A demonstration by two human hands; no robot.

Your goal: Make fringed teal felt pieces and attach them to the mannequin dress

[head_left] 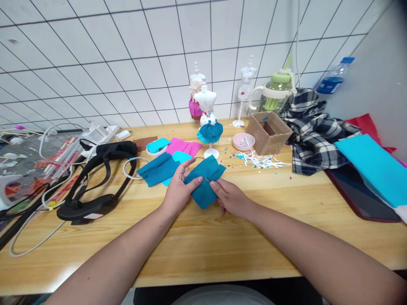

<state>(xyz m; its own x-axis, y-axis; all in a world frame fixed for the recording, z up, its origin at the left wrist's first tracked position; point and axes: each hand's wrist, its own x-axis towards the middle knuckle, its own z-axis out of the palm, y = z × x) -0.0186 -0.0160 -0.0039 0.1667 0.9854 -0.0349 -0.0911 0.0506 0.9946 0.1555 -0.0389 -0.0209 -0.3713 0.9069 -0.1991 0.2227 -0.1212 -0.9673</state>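
Note:
A piece of teal crepe paper (pixel 204 197) is stretched between my two hands above the table. My left hand (pixel 179 188) grips its left side, thumb on top and the other fingers partly beneath. At the right edge, my right hand (pixel 231 195) pinches the paper between thumb and fingers. Just beyond stands a small white dress form (pixel 205 101) wearing a ruffled teal skirt (pixel 210 132). Left of my hands lie another teal sheet (pixel 159 168), light blue paper (pixel 182 157) and pink paper (pixel 182 147).
A black headset (pixel 92 203) and white cables lie left. Behind are a second dress form (pixel 246 89), a pink bowl (pixel 243 141), a cardboard box (pixel 269 133), paper scraps (pixel 260 160) and a jug (pixel 275 93). Checked cloth (pixel 307 140) and a blue packet (pixel 375 169) lie right.

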